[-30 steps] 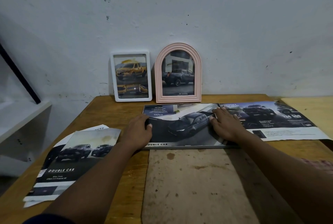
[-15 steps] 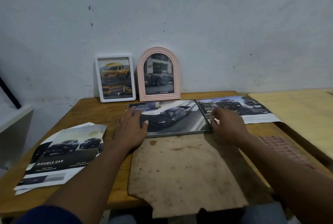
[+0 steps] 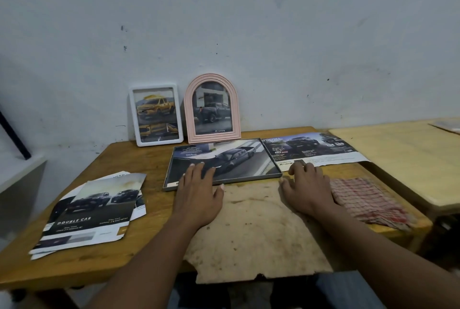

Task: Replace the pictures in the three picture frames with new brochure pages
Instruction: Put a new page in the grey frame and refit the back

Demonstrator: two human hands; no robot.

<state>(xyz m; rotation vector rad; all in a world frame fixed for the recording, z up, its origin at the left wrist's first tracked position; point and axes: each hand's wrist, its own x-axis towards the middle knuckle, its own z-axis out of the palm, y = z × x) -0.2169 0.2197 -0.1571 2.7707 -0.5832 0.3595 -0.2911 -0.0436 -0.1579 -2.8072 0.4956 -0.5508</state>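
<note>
A grey rectangular frame [image 3: 249, 159] lies flat on the wooden table [image 3: 99, 259], holding a dark car picture. My left hand [image 3: 199, 189] rests on its front left part with straight fingers. My right hand [image 3: 307, 189] lies flat on the table just right of the frame, fingertips at the edge of a loose brochure page [image 3: 313, 147]. A white frame [image 3: 156, 114] with a yellow truck picture and a pink arched frame [image 3: 212, 109] with a dark truck picture lean against the wall.
A stack of brochure pages [image 3: 92, 211] sits at the table's left. A stained brown board [image 3: 254, 234] lies under my forearms. A red checked cloth [image 3: 366, 201] is at the right, beside a second pale table [image 3: 403, 154].
My right hand has come off the grey frame onto the table beside it. My left hand has slid toward the frame's front edge. The camera has pulled back.
</note>
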